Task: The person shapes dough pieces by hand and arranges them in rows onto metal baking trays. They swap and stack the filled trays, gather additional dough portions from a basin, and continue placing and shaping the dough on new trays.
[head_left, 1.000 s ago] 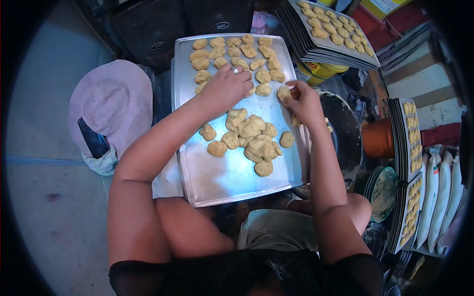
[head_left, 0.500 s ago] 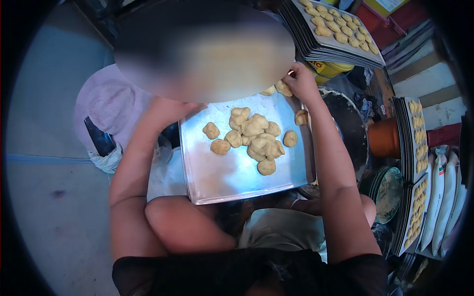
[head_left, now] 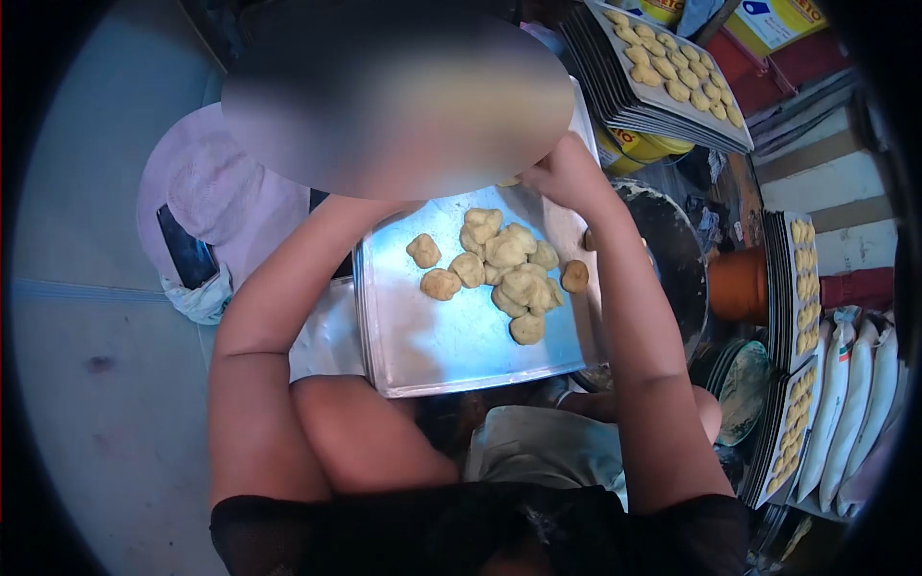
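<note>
- Along the near edge, a black top (head_left: 461, 533) and bent knees flank a pale cloth (head_left: 547, 446); both arms reach forward from short sleeves.
- Just beyond lies a metal tray (head_left: 451, 355), its near rim close to the knees; no writing can be read on it.
- On the tray's middle, dough lumps (head_left: 519, 252) sit in a heap, with two apart on the left and one near the right side.
- Past the heap, the left forearm slants up and inward; the left hand (head_left: 392, 205) goes under a blurred oval at the wrist, so its grip cannot be told.
- Opposite it, the right hand (head_left: 560, 173) hangs over the tray's far right part, wrist bent inward. Its fingertips run into the blur, and whether they pinch anything cannot be told.
- To the left rest a pink hat (head_left: 221, 178) and a dark phone (head_left: 187, 247).
- Right of the tray stand an orange pot (head_left: 738, 288), stacked trays of dough pieces (head_left: 776, 288) and white bags (head_left: 855, 413) whose print is too small to read.
- Farthest off, a yellow bucket (head_left: 653, 146) shows part of a red label, and a yellow tub (head_left: 783, 24) carries the letters "ETO".
</note>
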Demonstrator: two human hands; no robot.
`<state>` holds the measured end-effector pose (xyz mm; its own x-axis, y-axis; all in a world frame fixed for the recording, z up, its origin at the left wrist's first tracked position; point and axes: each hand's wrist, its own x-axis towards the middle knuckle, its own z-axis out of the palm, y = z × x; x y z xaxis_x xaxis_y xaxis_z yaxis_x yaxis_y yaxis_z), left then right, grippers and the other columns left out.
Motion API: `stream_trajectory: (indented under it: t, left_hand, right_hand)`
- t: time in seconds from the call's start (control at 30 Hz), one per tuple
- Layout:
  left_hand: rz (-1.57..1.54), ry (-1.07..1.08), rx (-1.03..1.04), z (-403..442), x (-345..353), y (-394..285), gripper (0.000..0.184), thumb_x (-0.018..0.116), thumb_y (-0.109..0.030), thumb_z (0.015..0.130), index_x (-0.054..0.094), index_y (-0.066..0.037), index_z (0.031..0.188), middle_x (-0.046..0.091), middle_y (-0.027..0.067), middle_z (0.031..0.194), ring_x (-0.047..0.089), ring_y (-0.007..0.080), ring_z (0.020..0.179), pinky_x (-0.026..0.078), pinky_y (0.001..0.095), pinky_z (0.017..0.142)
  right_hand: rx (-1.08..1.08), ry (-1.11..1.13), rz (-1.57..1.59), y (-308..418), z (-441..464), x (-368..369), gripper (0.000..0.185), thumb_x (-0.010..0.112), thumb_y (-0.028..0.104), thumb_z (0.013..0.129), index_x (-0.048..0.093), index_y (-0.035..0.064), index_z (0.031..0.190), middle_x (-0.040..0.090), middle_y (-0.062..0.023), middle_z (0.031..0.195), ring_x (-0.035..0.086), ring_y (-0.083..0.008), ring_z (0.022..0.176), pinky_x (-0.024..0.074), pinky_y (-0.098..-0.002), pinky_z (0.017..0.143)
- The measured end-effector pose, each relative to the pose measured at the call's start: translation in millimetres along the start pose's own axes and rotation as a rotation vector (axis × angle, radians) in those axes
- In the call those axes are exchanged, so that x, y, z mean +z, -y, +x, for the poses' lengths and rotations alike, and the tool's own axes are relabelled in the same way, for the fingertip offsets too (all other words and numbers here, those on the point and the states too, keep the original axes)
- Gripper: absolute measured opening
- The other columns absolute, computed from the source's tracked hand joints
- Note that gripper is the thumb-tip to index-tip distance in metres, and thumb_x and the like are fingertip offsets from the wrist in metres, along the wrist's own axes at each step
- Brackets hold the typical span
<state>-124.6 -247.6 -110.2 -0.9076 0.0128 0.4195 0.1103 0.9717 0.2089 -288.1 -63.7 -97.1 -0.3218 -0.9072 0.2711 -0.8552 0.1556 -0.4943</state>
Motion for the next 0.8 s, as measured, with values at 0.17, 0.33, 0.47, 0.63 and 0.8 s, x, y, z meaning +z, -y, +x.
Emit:
stream_trajectory:
  t: [0.17,0.33,0.47,0.63,0.8]
  left_hand:
    - [-0.080,0.167,-0.152,-27,-41,5,0.024,0.065,-0.015,0.082,0.066,-0.007,0.105,0.062,0.0080,0.110,0.055,0.0270,0.112,0.039,0.0417,0.098]
    - [-0.116,0.172,-0.137,-36,-27,8,0.027,0.070,-0.017,0.079,0.065,-0.006,0.104,0.061,0.0097,0.105,0.056,0.0274,0.109,0.040,0.0411,0.096]
    - [-0.053,0.065,-0.096,-32,-36,-5,0.029,0.072,-0.017,0.078,0.065,-0.005,0.104,0.062,0.0120,0.099,0.060,0.0289,0.101,0.045,0.0394,0.089]
    - [-0.325,0.635,-0.063,-39,-51,-29,0.027,0.072,-0.017,0.077,0.065,-0.004,0.099,0.064,0.0148,0.092,0.062,0.0341,0.090,0.049,0.0400,0.079]
    - [-0.173,0.569,-0.254,-32,-46,-28,0.027,0.073,-0.015,0.075,0.065,-0.003,0.097,0.066,0.0149,0.085,0.064,0.0362,0.088,0.050,0.0446,0.079]
  right_hand:
    - [0.080,-0.056,-0.100,8,-15,17,0.021,0.077,0.023,0.075,0.069,0.0112,0.091,0.067,-0.0048,0.082,0.060,-0.0265,0.086,0.0393,-0.0379,0.087]
    - [0.193,-0.025,0.061,26,-28,5,0.030,0.077,0.031,0.076,0.068,0.0104,0.096,0.065,-0.0092,0.088,0.059,-0.0290,0.088,0.0437,-0.0405,0.083]
    - [0.094,0.092,0.223,45,-69,15,0.040,0.078,0.036,0.073,0.065,0.0098,0.101,0.060,-0.0119,0.090,0.060,-0.0321,0.091,0.0481,-0.0426,0.080]
    - [0.131,0.080,0.155,64,-78,36,0.038,0.073,0.030,0.073,0.065,0.0098,0.103,0.058,-0.0122,0.090,0.059,-0.0347,0.092,0.0485,-0.0440,0.081]
    - [0.150,-0.071,0.307,60,-53,50,0.026,0.069,0.020,0.077,0.066,0.0081,0.100,0.063,-0.0152,0.090,0.060,-0.0354,0.094,0.0484,-0.0435,0.083]
